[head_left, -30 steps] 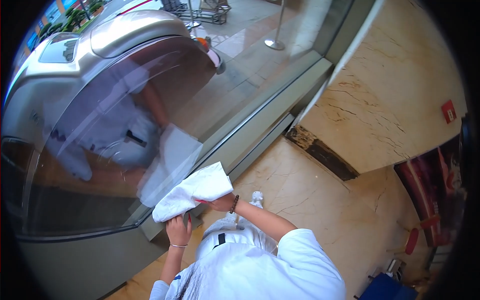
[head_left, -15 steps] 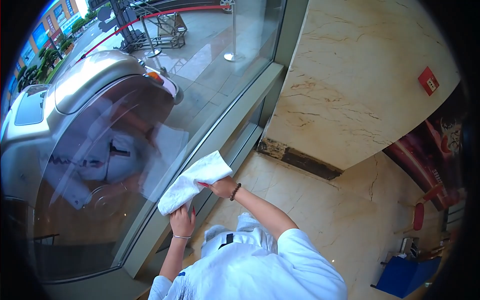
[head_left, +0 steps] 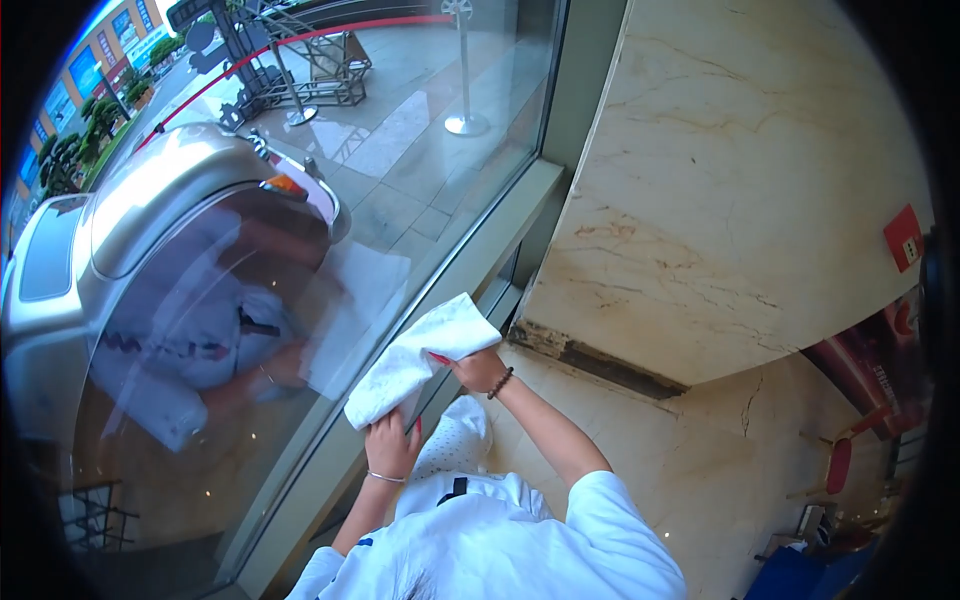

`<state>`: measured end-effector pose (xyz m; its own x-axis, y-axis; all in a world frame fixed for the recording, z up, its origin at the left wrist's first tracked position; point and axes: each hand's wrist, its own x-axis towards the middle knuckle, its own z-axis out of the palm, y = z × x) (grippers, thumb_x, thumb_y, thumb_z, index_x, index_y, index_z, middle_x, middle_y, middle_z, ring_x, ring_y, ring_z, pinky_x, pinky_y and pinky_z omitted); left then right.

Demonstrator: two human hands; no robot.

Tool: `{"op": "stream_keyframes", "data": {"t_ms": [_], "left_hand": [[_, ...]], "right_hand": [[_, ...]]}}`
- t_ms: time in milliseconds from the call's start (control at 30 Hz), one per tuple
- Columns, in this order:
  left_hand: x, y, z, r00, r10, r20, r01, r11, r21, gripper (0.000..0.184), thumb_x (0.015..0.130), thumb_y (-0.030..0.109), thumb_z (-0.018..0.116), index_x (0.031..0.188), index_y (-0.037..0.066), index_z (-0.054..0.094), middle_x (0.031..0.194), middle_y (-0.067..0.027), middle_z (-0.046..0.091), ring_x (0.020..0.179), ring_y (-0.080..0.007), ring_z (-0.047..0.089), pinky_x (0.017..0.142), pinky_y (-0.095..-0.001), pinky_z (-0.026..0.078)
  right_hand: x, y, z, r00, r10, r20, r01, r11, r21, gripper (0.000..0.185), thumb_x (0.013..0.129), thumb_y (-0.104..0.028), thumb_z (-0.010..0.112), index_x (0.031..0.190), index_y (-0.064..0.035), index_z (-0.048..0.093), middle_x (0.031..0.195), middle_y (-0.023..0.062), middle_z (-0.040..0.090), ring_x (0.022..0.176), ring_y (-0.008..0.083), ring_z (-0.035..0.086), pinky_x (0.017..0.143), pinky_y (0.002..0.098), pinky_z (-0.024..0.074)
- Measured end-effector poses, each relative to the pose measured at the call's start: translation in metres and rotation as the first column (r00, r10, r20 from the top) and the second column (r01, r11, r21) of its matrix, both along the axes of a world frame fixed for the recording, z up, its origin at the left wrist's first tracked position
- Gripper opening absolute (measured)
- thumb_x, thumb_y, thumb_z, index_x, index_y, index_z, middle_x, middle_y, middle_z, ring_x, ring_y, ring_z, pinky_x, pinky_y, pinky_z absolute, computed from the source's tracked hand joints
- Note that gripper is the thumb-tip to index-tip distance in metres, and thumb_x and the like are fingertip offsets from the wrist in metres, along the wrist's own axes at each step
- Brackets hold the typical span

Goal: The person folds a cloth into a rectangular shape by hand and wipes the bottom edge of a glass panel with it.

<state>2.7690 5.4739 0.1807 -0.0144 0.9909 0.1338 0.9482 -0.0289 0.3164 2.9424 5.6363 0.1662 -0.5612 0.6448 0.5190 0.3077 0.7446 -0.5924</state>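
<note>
A white cloth [head_left: 420,355] is spread between my two hands, close to the window frame [head_left: 500,235]. My left hand [head_left: 392,446] grips its lower left end, with the fingers partly hidden beneath it. At the right side my right hand [head_left: 480,368] pinches the cloth's edge, the thumb lying on top. Beyond the cloth stands the large glass pane [head_left: 400,220], which carries a faint reflection of a person and the cloth. Whether the cloth touches the frame I cannot tell.
A silver vehicle [head_left: 165,200] stands outside behind the glass, near a post [head_left: 464,80] with a red barrier belt. To the right rises a marble wall [head_left: 700,180] with a damaged base. A red stool [head_left: 838,466] and a blue object [head_left: 800,575] are at the lower right.
Both hands and the cloth now appear farther right in view, and the camera view has shifted. A leg in spotted trousers shows more below the cloth. Both hands still hold the cloth.
</note>
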Motion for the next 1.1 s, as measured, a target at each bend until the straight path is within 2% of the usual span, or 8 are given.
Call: {"op": "stream_keyframes", "data": {"t_ms": [267,433,600,800,867,1000,1067,1100], "left_hand": [[0.047,0.092,0.001,0.984,-0.159,0.076,0.159,0.987,0.001,0.061,0.075,0.027,0.059,0.121,-0.008,0.039,0.111,-0.0259,0.048,0.102,-0.0390,0.047,0.087,-0.0445,0.037],[0.070,0.166,0.004,0.974,-0.201,0.105,0.210,0.974,-0.083,0.062,0.073,0.026,0.059,0.122,-0.007,0.039,0.110,-0.0248,0.050,0.100,-0.0371,0.050,0.086,-0.0413,0.040],[0.091,0.174,0.004,0.974,-0.227,0.021,0.227,0.974,-0.009,0.061,0.073,0.027,0.058,0.122,-0.006,0.040,0.110,-0.0235,0.052,0.102,-0.0355,0.051,0.085,-0.0412,0.042],[0.112,0.172,-0.012,0.997,-0.017,0.071,0.014,0.999,0.037,0.039,0.073,0.025,0.057,0.103,0.000,0.055,0.099,-0.0196,0.058,0.095,-0.0338,0.056,0.078,-0.0420,0.046],[0.122,0.175,-0.028,0.994,-0.024,0.108,0.012,0.994,0.109,0.033,0.072,0.021,0.055,0.100,0.004,0.057,0.098,-0.0170,0.060,0.093,-0.0318,0.057,0.076,-0.0410,0.048],[0.166,0.185,-0.050,0.983,0.080,0.163,-0.084,0.996,0.018,0.028,0.072,0.020,0.053,0.096,0.007,0.058,0.094,-0.0120,0.062,0.091,-0.0280,0.059,0.076,-0.0395,0.048],[0.174,0.200,-0.010,0.978,0.080,0.190,-0.047,0.983,-0.176,0.034,0.072,0.019,0.052,0.104,0.006,0.054,0.104,-0.0145,0.058,0.098,-0.0284,0.056,0.082,-0.0383,0.046],[0.178,0.210,-0.022,0.971,0.094,0.220,-0.054,0.982,-0.180,0.033,0.071,0.019,0.054,0.102,0.006,0.054,0.103,-0.0138,0.059,0.098,-0.0281,0.055,0.084,-0.0393,0.045]], "right_hand": [[0.055,0.069,-0.028,0.946,-0.324,0.005,0.323,0.942,-0.088,0.031,0.081,-0.015,0.049,0.109,-0.0038,0.058,0.096,0.0193,0.061,0.088,0.0336,0.059,0.079,0.0406,0.0460],[0.063,0.130,-0.026,0.871,-0.489,0.037,0.476,0.825,-0.303,0.023,0.083,-0.016,0.046,0.081,0.0019,0.060,0.076,0.0228,0.059,0.069,0.0392,0.056,0.064,0.0454,0.0444],[0.055,0.134,-0.022,0.701,-0.698,-0.147,0.630,0.702,-0.333,0.022,0.085,-0.015,0.046,0.084,0.0031,0.058,0.074,0.0235,0.057,0.068,0.0404,0.055,0.062,0.0457,0.0426],[0.042,0.143,-0.033,0.692,-0.718,0.073,0.674,0.607,-0.421,0.028,0.084,-0.015,0.046,0.103,0.0006,0.059,0.091,0.0236,0.060,0.084,0.0373,0.057,0.075,0.0416,0.0436],[0.057,0.143,-0.041,0.687,-0.726,-0.027,0.650,0.631,-0.422,0.031,0.085,-0.016,0.046,0.107,0.0015,0.057,0.095,0.0224,0.060,0.086,0.0350,0.057,0.076,0.0409,0.0437],[0.081,0.158,-0.040,0.623,-0.782,-0.032,0.752,0.609,-0.251,0.033,0.092,-0.024,0.043,0.111,-0.0007,0.056,0.098,0.0204,0.061,0.083,0.0326,0.058,0.072,0.0375,0.0457],[0.094,0.188,-0.038,0.654,-0.756,0.020,0.709,0.603,-0.366,0.034,0.093,-0.025,0.041,0.114,-0.0022,0.055,0.101,0.0201,0.060,0.086,0.0312,0.058,0.076,0.0353,0.0450],[0.112,0.212,-0.076,0.702,-0.703,-0.113,0.684,0.710,-0.166,0.037,0.093,-0.027,0.043,0.117,-0.0024,0.053,0.100,0.0188,0.061,0.082,0.0291,0.059,0.074,0.0342,0.0463]]}}
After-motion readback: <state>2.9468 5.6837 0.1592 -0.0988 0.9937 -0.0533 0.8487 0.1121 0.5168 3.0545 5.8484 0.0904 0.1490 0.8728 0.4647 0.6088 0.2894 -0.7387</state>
